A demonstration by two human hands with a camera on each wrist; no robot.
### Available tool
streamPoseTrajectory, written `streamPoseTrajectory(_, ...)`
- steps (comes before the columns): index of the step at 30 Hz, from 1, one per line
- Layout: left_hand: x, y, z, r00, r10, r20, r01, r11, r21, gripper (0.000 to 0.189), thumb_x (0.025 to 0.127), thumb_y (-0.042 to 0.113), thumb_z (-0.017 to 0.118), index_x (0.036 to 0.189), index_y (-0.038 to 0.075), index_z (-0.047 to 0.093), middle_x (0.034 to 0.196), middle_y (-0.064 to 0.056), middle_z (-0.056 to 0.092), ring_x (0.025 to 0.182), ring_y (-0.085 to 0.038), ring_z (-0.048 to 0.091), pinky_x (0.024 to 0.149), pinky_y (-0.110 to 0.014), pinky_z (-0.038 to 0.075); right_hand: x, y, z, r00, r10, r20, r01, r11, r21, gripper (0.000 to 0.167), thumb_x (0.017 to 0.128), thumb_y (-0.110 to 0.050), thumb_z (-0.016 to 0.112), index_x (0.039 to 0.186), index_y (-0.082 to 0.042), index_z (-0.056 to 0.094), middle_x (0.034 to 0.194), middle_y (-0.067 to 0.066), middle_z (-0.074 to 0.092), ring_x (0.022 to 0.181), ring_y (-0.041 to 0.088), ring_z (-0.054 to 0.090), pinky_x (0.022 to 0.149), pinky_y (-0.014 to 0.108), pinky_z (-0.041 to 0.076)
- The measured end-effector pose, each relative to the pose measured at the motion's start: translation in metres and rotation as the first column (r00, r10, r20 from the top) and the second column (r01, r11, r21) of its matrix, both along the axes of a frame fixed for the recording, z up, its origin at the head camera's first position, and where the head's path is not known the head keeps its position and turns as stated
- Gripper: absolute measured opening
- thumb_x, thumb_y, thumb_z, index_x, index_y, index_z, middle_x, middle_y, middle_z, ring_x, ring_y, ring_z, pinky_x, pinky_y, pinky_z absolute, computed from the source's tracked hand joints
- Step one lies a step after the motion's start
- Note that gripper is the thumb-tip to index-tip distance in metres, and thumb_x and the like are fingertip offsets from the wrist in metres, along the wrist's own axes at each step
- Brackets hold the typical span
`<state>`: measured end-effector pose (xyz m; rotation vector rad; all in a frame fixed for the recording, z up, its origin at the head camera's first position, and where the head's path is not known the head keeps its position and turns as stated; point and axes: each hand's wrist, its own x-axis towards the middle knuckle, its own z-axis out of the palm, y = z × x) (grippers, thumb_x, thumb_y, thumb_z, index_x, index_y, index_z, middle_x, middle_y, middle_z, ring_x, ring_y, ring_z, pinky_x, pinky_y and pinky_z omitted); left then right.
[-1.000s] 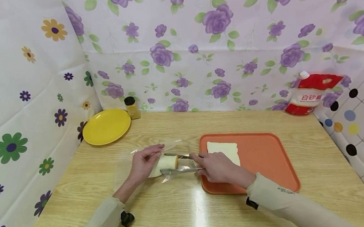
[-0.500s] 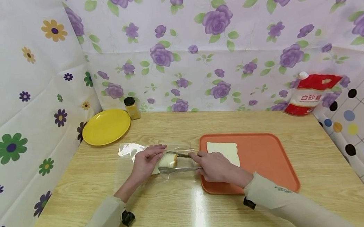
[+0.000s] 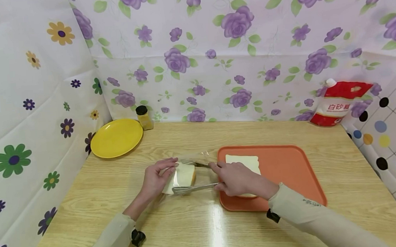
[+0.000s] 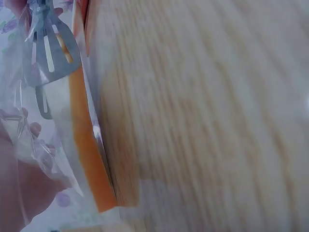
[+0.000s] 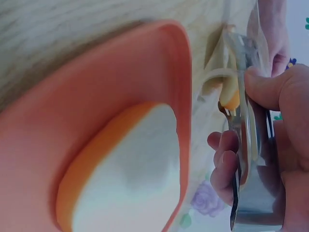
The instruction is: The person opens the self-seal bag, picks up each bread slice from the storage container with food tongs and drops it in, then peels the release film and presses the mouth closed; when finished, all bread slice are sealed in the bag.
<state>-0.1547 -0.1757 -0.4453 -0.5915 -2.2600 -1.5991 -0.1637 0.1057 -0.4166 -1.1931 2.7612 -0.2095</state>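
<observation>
My right hand (image 3: 237, 179) grips metal food tongs (image 3: 202, 186) with a slotted end. Their two arms are spread, one along the far side of a white bread slice (image 3: 184, 175) with an orange-brown crust, the other over its near edge. The slice lies inside a clear plastic bag (image 4: 21, 104), whose upper edge my left hand (image 3: 155, 179) pinches between thumb and fingers. In the left wrist view the slotted tip (image 4: 50, 55) overlaps the top of the slice. A second bread slice (image 5: 133, 169) lies on the orange tray (image 3: 286, 171), partly under my right hand in the head view.
A yellow plate (image 3: 117, 139) sits at the back left beside a small black-lidded jar (image 3: 144, 119). A red and white pouch (image 3: 336, 103) with a white cap stands at the back right corner. Patterned sheets hang behind and at both sides.
The tongs' arms have spread a little wider apart. The slice in the bag shows more of its white face and its near end has shifted right. My hands stay in nearly the same place.
</observation>
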Motion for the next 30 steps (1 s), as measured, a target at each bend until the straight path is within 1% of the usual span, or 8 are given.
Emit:
streamPoseTrajectory(5, 0.004, 0.003, 0.007, 0.999, 0.032, 0.008, -0.031, 0.998, -0.045, 0.015, 0.082, -0.02, 0.068, 0.095, -0.014, 0.072, 0.11, -0.031, 0.067, 0.11, -0.05, 0.061, 0.097, -0.025, 0.049, -0.002, 0.003, 0.001, 1.0, -0.003, 0.009, 0.003, 1.0, -0.007, 0.066, 0.094, -0.035, 0.072, 0.144, -0.001, 0.045, 0.102, 0.005, 0.06, 0.055, 0.01, 0.052, 0.053, 0.031, 0.049)
streamPoseTrajectory(11, 0.004, 0.007, 0.008, 0.998, 0.041, 0.04, -0.041, 0.999, -0.013, 0.014, 0.082, -0.021, 0.068, 0.094, -0.016, 0.071, 0.108, -0.033, 0.067, 0.11, -0.052, 0.06, 0.095, -0.019, 0.048, 0.0, 0.003, -0.005, 0.998, 0.038, -0.045, -0.039, 0.998, -0.039, 0.045, 0.095, -0.027, 0.071, 0.13, -0.004, 0.054, 0.086, 0.0, 0.056, 0.053, 0.015, 0.053, 0.048, 0.03, 0.046)
streamPoseTrajectory(16, -0.005, 0.002, -0.006, 1.0, -0.005, 0.015, 0.004, 0.999, 0.052, 0.014, 0.082, -0.024, 0.066, 0.094, -0.017, 0.07, 0.109, -0.033, 0.066, 0.11, -0.052, 0.059, 0.091, -0.015, 0.049, 0.002, 0.004, -0.01, 0.987, 0.074, -0.142, -0.081, 0.996, -0.046, 0.035, 0.096, -0.025, 0.07, 0.125, -0.009, 0.059, 0.082, -0.003, 0.055, 0.053, 0.015, 0.052, 0.046, 0.028, 0.043)
streamPoseTrajectory(20, -0.014, -0.004, -0.018, 0.998, -0.053, 0.025, 0.051, 0.994, 0.096, 0.014, 0.084, -0.022, 0.065, 0.095, -0.016, 0.07, 0.111, -0.03, 0.068, 0.113, -0.05, 0.059, 0.09, -0.016, 0.049, 0.001, 0.005, -0.011, 0.98, 0.086, -0.181, -0.096, 0.994, -0.05, 0.039, 0.096, -0.026, 0.07, 0.13, -0.009, 0.062, 0.083, -0.004, 0.055, 0.05, 0.011, 0.044, 0.044, 0.025, 0.036)
streamPoseTrajectory(22, -0.015, -0.004, -0.019, 0.996, -0.079, 0.039, 0.075, 0.993, 0.096, 0.013, 0.086, -0.019, 0.065, 0.096, -0.014, 0.071, 0.112, -0.027, 0.068, 0.115, -0.047, 0.059, 0.091, -0.017, 0.05, 0.0, 0.004, -0.011, 0.981, 0.084, -0.177, -0.096, 0.994, -0.058, 0.037, 0.097, -0.025, 0.069, 0.129, -0.008, 0.063, 0.081, -0.004, 0.054, 0.05, 0.01, 0.041, 0.043, 0.024, 0.032)
streamPoseTrajectory(26, -0.015, 0.0, -0.017, 0.995, -0.093, 0.024, 0.093, 0.995, 0.035, 0.013, 0.088, -0.012, 0.068, 0.098, -0.008, 0.074, 0.115, -0.021, 0.07, 0.117, -0.043, 0.059, 0.095, -0.02, 0.049, -0.002, 0.001, -0.012, 0.988, 0.055, -0.143, -0.068, 0.994, -0.087, 0.026, 0.097, -0.018, 0.068, 0.12, -0.008, 0.061, 0.073, -0.005, 0.048, 0.05, 0.01, 0.041, 0.042, 0.024, 0.026)
streamPoseTrajectory(28, -0.015, 0.001, -0.017, 0.996, -0.086, 0.009, 0.085, 0.996, 0.021, 0.012, 0.088, -0.01, 0.069, 0.098, -0.007, 0.074, 0.116, -0.021, 0.069, 0.119, -0.042, 0.058, 0.096, -0.02, 0.048, -0.002, 0.0, -0.013, 0.991, 0.04, -0.13, -0.053, 0.994, -0.097, 0.022, 0.096, -0.015, 0.067, 0.116, -0.009, 0.06, 0.071, -0.006, 0.046, 0.051, 0.01, 0.042, 0.041, 0.024, 0.027)
streamPoseTrajectory(30, -0.015, 0.001, -0.017, 0.996, -0.087, 0.017, 0.086, 0.995, 0.051, 0.012, 0.089, -0.01, 0.068, 0.099, -0.008, 0.074, 0.118, -0.023, 0.068, 0.122, -0.043, 0.056, 0.098, -0.02, 0.046, -0.002, 0.0, -0.013, 0.991, 0.042, -0.13, -0.055, 0.994, -0.098, 0.025, 0.096, -0.015, 0.069, 0.119, -0.009, 0.061, 0.073, -0.006, 0.049, 0.053, 0.01, 0.044, 0.042, 0.024, 0.03)
